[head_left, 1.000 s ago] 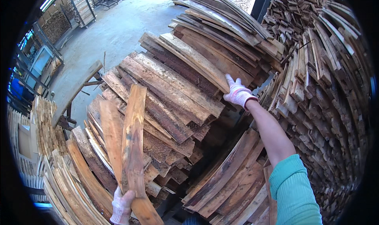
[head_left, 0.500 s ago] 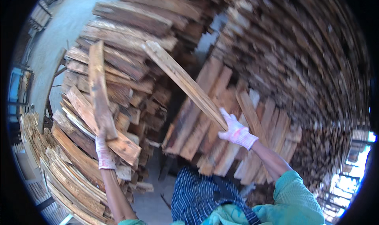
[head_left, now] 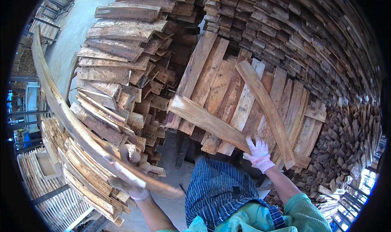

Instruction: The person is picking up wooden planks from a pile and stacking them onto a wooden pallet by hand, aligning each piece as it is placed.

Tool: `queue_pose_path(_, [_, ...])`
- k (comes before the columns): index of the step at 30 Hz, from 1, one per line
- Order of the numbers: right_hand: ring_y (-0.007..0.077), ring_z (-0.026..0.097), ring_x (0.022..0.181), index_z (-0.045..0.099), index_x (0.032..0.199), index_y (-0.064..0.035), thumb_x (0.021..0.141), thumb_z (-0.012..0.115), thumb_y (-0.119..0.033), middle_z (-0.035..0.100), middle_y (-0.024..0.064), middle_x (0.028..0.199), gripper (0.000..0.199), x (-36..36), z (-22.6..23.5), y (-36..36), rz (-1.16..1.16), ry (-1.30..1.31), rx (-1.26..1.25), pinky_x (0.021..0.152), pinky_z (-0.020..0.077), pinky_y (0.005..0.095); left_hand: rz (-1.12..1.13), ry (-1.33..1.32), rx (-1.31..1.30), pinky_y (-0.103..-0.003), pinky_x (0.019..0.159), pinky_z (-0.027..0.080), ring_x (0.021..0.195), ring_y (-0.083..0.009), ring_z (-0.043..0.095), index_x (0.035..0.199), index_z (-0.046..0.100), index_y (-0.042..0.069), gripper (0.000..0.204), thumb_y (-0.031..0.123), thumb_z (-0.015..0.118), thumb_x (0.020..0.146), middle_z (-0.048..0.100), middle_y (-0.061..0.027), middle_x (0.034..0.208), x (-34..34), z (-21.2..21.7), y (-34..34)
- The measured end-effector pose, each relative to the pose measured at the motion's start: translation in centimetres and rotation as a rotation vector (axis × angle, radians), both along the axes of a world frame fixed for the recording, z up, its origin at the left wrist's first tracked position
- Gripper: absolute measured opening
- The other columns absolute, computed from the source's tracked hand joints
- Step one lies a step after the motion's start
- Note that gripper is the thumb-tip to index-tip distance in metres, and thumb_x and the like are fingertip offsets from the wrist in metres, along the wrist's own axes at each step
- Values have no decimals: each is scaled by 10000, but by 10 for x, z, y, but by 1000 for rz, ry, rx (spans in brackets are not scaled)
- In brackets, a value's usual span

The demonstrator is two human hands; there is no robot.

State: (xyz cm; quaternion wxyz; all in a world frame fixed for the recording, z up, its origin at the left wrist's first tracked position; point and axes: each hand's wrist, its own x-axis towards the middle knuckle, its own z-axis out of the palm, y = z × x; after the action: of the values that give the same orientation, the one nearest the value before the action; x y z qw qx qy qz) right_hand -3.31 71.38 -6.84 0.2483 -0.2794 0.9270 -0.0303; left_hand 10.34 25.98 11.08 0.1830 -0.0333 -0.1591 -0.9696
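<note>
My left hand, gloved and blurred, grips a long pale plank near its lower end. This plank is raised over the left stack and slants up to the far left. My right hand, in a white-pink glove, has its fingers spread at the near end of another plank. That one lies across a layer of boards in front of me. A second loose plank lies slanted over the same boards, right of centre.
Stacked rough boards rise at left, beside a grey floor. A tall wall of piled wood fills the far right, with more stacked wood ends below it. Lower left are bundled slats and a cardboard box.
The plank at my right hand has come down onto the boards, its far end swinging left and nearer. My left hand has lifted a plank off the left stack. The view has shifted.
</note>
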Motion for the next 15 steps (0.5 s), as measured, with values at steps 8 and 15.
queue_pose_path(8, [477, 404, 1328, 362, 1568, -278, 725, 855, -360, 408, 250, 1441, 980, 9, -8, -2, -180, -27, -79, 1115, 317, 609, 299, -842, -422, -377, 609, 657, 793, -292, 729, 1302, 502, -110, 900, 572, 752, 770, 680, -267, 1082, -84, -4, 6])
queue_pose_path(15, [454, 429, 1281, 524, 1435, -258, 628, 881, -288, 445, 204, 1372, 883, -22, 21, -4, 29, 132, -262, 1094, 318, 610, 212, -918, -317, -496, 803, 646, 917, -363, 730, 1389, 513, -40, 901, 535, 777, 747, 698, -216, 1135, -43, -32, 55])
